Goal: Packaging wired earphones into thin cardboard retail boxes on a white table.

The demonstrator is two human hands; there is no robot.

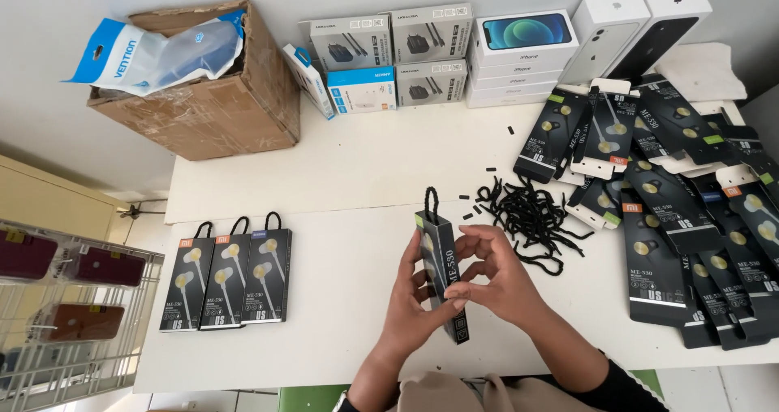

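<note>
Black earphone box (442, 270) (a cord loop at its top) stands edge-on above the white table (341, 298), gripped between the left hand (412, 298) and the right hand (495, 278), near loose black cords (527, 213).

One head-worn view looks steeply down, near, over the white table (341, 176)

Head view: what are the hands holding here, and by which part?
Both hands hold one black earphone box edge-on. The left hand grips its lower part; the right hand pinches its edge with its fingers.
</note>
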